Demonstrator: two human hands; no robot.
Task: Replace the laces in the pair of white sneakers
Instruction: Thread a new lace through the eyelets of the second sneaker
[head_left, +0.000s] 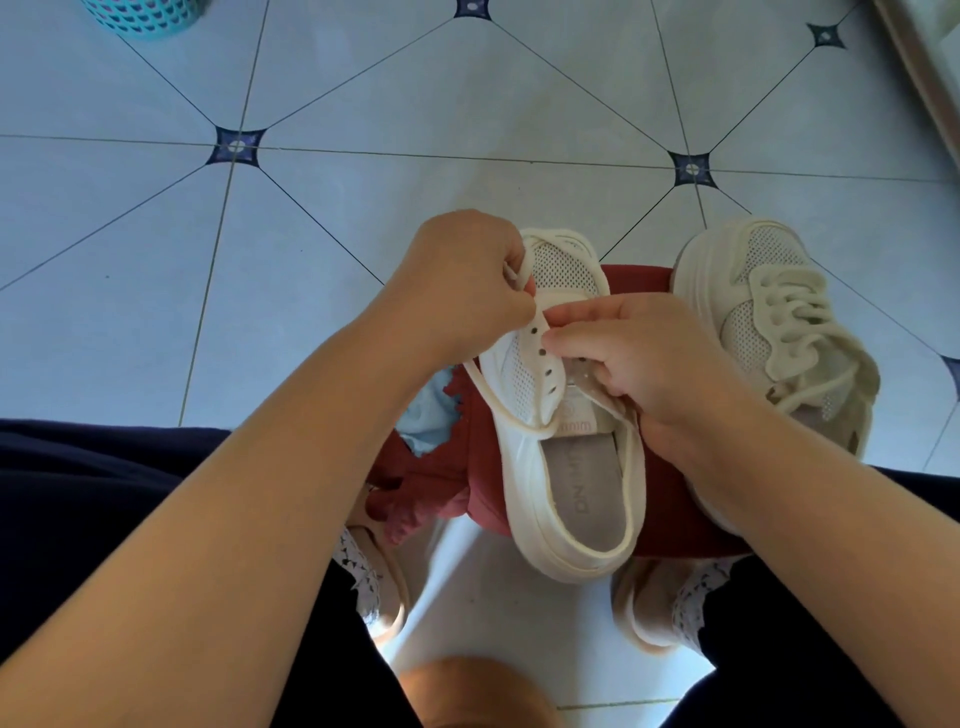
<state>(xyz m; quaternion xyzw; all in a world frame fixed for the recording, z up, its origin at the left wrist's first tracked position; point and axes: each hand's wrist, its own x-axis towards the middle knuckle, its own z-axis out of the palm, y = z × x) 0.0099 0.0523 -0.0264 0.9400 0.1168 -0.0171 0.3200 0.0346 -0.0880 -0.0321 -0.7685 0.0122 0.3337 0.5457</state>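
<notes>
A white sneaker (561, 499) lies on a dark red cloth (670, 499) in front of me, toe pointing away, its eyelets mostly bare. My left hand (462, 280) pinches a cream lace (488, 384) near the toe end of the eyelet row; the lace loops down the shoe's left side and round the tongue. My right hand (639, 353) holds the right eyelet flap, fingertips pinching at the top eyelets. The second white sneaker (779, 322) lies on its side to the right, fully laced.
The floor (363, 104) is pale blue tile with dark diamond insets. A teal basket (140, 15) stands at the far left corner. A wooden edge (924, 78) runs along the far right. My knees in dark trousers frame the cloth, slippered feet below it.
</notes>
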